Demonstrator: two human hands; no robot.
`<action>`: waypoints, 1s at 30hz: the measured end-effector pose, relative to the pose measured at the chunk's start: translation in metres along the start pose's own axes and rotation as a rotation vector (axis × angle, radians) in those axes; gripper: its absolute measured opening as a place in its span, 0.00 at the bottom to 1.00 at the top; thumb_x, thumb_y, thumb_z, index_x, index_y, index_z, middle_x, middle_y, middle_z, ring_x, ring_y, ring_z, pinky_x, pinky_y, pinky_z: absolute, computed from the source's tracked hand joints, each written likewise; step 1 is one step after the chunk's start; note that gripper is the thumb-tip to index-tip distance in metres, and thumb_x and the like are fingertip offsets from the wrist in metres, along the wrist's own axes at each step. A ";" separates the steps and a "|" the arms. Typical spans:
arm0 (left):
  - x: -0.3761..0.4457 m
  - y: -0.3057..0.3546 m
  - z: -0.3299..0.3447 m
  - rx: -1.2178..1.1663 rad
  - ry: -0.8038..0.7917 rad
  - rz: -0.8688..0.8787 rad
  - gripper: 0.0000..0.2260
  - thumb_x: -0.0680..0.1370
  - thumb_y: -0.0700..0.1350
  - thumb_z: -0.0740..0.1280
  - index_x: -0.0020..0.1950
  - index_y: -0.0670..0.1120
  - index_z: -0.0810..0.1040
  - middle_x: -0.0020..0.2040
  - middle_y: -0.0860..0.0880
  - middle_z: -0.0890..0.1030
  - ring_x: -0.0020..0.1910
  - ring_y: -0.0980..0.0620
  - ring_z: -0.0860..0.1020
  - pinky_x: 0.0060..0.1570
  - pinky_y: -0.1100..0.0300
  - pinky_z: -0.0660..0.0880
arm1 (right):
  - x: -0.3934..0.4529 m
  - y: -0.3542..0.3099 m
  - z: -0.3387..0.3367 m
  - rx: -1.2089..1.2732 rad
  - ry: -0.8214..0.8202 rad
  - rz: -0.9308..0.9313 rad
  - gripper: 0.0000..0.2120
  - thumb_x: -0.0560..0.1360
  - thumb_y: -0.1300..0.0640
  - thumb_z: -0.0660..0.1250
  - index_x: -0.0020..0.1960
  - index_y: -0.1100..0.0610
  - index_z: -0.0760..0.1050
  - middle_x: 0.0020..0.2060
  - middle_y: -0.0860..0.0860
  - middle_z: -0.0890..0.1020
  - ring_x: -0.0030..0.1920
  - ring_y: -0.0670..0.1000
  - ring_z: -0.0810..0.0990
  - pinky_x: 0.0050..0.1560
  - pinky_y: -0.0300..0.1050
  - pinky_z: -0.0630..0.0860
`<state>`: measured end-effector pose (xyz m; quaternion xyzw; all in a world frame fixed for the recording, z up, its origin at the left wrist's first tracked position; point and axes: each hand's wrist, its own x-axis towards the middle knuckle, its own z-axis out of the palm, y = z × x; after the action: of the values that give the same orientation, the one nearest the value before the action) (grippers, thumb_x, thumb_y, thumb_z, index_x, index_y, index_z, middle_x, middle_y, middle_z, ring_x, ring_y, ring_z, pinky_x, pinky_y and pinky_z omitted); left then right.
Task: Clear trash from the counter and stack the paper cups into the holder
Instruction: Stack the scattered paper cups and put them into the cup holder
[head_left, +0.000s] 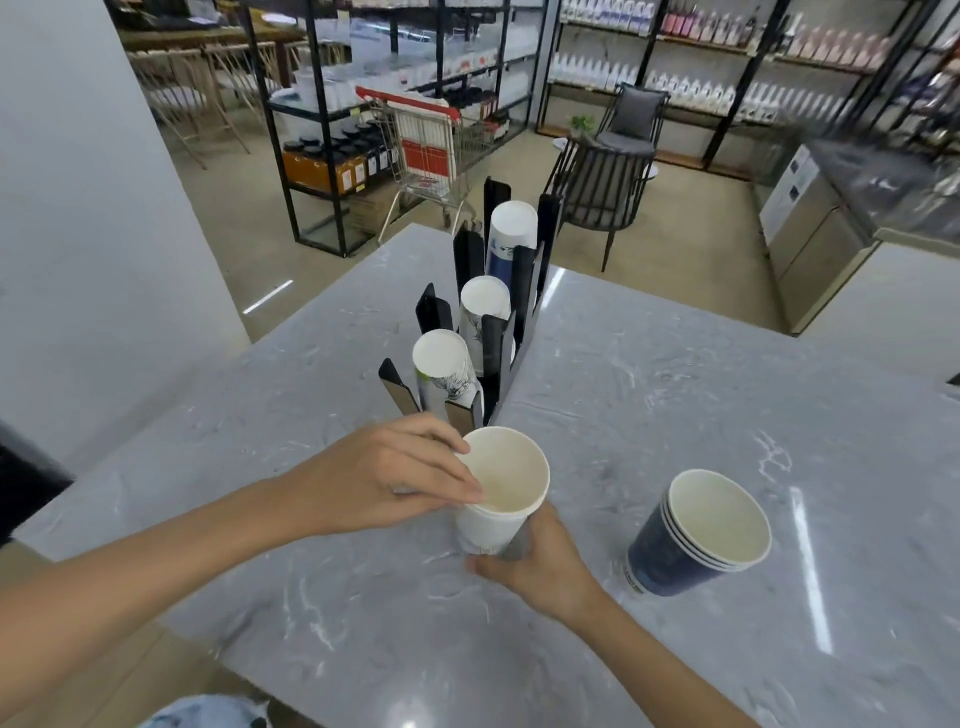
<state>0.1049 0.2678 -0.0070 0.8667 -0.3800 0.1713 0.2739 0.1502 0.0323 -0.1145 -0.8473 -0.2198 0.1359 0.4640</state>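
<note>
A person's two bare arms reached over a grey marble-patterned surface (675, 395), seen from a camera on the head looking down. Between the hands stood a white paper cup (498, 499), upright and open at the top, just in front of the near end of a black slotted cup holder (522, 291). The left hand (395, 480) came in from the left with its fingers curled, thumb and fingertips pinching the cup's near-left rim. The right hand (540, 566) gripped the cup low down, fingers wrapped around its base from the near side (whether the cup touched the surface there could not be told).

The holder ran away from the viewer in three compartments, each holding an upside-down stack of paper cups: a white printed stack (441, 364) nearest, a second white printed stack (483, 306) in the middle, and a taller blue-and-white stack (511, 234) at the far end.

To the right of the hands, apart from them, a dark blue stack of nested paper cups (696, 535) stood upright on the surface, tilted in the wide lens.

Beyond the surface were a red-handled shopping trolley (431, 145), black metal shelving with bottles (675, 78) and a dark slatted chair (602, 182).
</note>
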 end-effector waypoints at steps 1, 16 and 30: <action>0.008 0.002 -0.005 -0.009 0.004 0.014 0.09 0.80 0.44 0.70 0.57 0.47 0.87 0.53 0.52 0.87 0.56 0.45 0.81 0.53 0.52 0.79 | 0.000 -0.003 -0.005 0.018 0.022 -0.011 0.40 0.61 0.50 0.84 0.68 0.43 0.69 0.61 0.32 0.78 0.64 0.36 0.75 0.64 0.36 0.73; 0.112 -0.026 -0.097 0.031 0.253 -0.051 0.14 0.74 0.40 0.76 0.60 0.45 0.84 0.53 0.51 0.87 0.53 0.58 0.84 0.58 0.59 0.80 | 0.027 -0.085 -0.115 0.140 0.329 -0.134 0.40 0.66 0.46 0.82 0.70 0.36 0.63 0.59 0.34 0.80 0.63 0.36 0.77 0.60 0.41 0.74; 0.115 -0.084 -0.109 -0.022 0.256 -0.479 0.35 0.72 0.45 0.77 0.74 0.64 0.67 0.68 0.59 0.74 0.40 0.61 0.86 0.45 0.70 0.81 | 0.102 -0.183 -0.167 0.142 0.421 -0.348 0.31 0.71 0.50 0.79 0.69 0.47 0.69 0.61 0.45 0.82 0.60 0.36 0.79 0.49 0.28 0.78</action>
<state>0.2333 0.3156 0.1085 0.9002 -0.1282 0.2057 0.3618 0.2659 0.0483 0.1268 -0.7719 -0.2508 -0.1096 0.5738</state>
